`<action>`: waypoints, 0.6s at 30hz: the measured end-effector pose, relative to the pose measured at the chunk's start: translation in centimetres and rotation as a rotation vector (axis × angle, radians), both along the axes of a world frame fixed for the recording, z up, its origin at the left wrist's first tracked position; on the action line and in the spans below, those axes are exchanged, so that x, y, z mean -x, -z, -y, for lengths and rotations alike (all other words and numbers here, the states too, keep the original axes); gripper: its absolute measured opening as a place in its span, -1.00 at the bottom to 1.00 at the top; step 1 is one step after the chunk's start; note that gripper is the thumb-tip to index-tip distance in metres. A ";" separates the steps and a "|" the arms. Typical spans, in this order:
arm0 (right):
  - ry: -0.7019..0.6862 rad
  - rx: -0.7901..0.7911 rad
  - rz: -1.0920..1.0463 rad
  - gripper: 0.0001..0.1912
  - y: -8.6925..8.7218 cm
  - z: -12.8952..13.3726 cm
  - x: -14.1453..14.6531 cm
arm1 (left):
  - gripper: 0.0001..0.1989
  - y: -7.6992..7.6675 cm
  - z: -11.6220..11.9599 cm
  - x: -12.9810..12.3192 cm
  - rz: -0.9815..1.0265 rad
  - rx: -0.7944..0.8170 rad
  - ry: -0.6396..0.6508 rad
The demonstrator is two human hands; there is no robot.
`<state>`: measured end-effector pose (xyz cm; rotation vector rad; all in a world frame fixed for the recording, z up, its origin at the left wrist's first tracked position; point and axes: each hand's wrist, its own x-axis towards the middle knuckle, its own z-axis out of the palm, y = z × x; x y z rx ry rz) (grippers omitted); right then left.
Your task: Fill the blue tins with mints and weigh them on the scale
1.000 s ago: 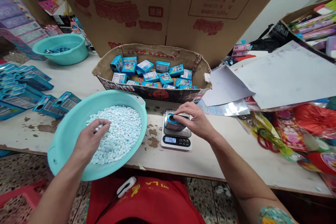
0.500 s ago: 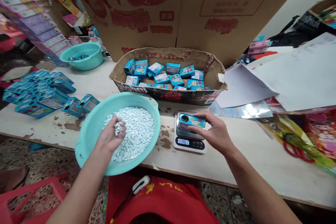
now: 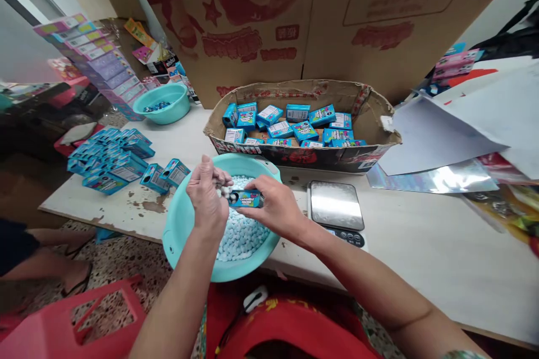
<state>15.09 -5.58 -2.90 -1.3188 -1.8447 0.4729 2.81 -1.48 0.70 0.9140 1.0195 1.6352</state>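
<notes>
And here the right hand (image 3: 275, 205) is clamping a blue caramelo macizo box (image 3: 248, 198) between thumb and fingers, holding it on its side above the turquoise basin (image 3: 223, 275)! The left hand (image 3: 206, 193) is closing in a cup around some small pale candies (image 3: 244, 238), right up at the box's dark round opening; whether hand and box are touching, I can't tell. Below them, more of those candies are filling the basin. Just to the right, a digital scale (image 3: 337, 206) is sitting on the counter (image 3: 412, 269), its display partly hiding behind the right forearm. Behind the basin, a cut-down cardboard tray (image 3: 298, 156) is carrying more blue boxes, and over on the left, a cluster of blue cartons (image 3: 120, 162) is standing near a smaller turquoise basin (image 3: 174, 115).
</notes>
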 end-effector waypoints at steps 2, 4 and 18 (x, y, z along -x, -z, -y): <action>0.007 0.025 -0.006 -0.62 0.0 -0.2 0.1 | -0.55 0.4 -0.2 0.3 0.000 0.005 -0.011; 0.004 0.039 0.002 -0.61 -0.1 -0.3 0.2 | -0.56 0.5 -0.3 0.6 0.011 0.016 0.006; -0.085 -0.035 -0.073 -0.67 0.3 -0.1 -0.2 | -0.53 0.3 0.1 2.5 -0.002 0.153 0.073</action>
